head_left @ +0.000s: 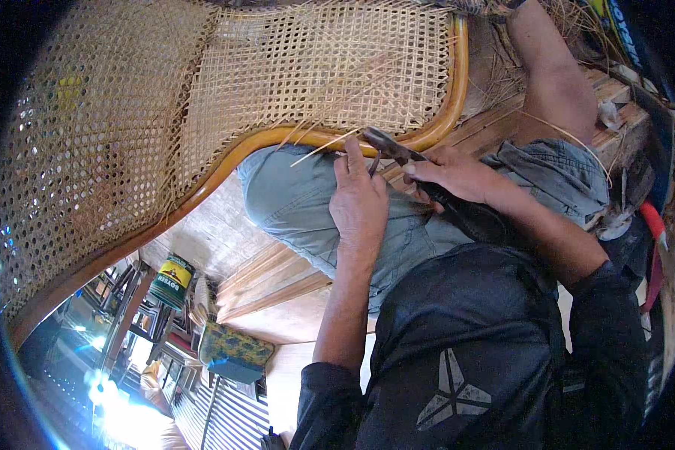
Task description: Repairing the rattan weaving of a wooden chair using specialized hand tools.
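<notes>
A woven cane panel (pixel 315 67) in a curved, varnished rattan frame (pixel 457 82) slants across my lap. My right hand (pixel 457 176) is closed round dark-handled pliers (pixel 386 144), whose metal jaws lie against the frame's lower rail. Close beside the jaws is my left hand (pixel 358 199), its index finger reaching up to the rail and the other fingers curled in. A thin dark metal piece shows by its thumb; whether the hand grips it is unclear. One loose cane strand (pixel 319 151) sticks out at the jaws, and several more strand ends poke over the rail.
Loose cane strips (pixel 570 26) lie by my bare foot at the upper right. Wooden slats (pixel 277 281) run under my legs. A green and yellow paint can (pixel 172 281) and a patterned cushioned seat (pixel 236 351) are at the lower left. Something red (pixel 652 223) is at the right.
</notes>
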The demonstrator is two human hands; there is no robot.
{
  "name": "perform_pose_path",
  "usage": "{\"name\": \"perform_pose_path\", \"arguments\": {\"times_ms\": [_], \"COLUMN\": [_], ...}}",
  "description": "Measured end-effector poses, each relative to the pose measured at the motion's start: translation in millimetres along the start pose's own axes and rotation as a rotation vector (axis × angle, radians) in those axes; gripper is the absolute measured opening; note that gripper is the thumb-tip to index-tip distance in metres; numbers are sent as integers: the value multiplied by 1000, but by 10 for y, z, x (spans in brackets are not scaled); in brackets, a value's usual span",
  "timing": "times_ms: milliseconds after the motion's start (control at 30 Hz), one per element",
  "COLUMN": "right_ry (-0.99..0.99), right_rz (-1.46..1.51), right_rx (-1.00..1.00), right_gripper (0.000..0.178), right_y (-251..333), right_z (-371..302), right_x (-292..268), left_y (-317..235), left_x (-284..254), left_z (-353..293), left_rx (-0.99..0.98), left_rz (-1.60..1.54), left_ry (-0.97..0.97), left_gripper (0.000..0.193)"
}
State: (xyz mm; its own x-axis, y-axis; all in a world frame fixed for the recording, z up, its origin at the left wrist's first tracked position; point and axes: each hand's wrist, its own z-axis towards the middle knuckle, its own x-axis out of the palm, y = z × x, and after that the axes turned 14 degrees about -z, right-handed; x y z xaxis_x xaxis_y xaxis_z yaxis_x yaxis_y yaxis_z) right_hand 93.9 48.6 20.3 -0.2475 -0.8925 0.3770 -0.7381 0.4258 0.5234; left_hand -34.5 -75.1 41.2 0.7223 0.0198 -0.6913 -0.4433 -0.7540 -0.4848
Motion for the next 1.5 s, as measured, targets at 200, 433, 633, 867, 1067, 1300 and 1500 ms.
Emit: {"name": "perform_pose_path", "arguments": {"times_ms": [200,433,633,867,1067,1300,1500], "right_ry": [-52,94,-37,-58,-75,-90,-175], "right_rz": [52,-11,74,118,188,215,289], "right_rx": [6,71,-63,-40,-40,-82,-78], "right_gripper": [42,45,46,45,45,42,39], "right_y": [52,1,-75,-150,-80,-148,-149], "right_z": [-4,56,61,85,25,-63,-57], "right_x": [-58,-19,128,162,132,-46,-149], "left_y": [74,27,85,16,-90,-104,-149], "left_x": [23,-21,43,-4,-26,-57,-7], "left_z": [-12,-14,-12,-7,14,-80,-40], "left_rx": [26,-52,61,21,-11,-112,74], "left_rz": [0,-142,-88,-42,82,161,147], "left_ry": [19,71,17,76,132,149,45], "left_gripper": [70,72,74,74,75,75,73]}}
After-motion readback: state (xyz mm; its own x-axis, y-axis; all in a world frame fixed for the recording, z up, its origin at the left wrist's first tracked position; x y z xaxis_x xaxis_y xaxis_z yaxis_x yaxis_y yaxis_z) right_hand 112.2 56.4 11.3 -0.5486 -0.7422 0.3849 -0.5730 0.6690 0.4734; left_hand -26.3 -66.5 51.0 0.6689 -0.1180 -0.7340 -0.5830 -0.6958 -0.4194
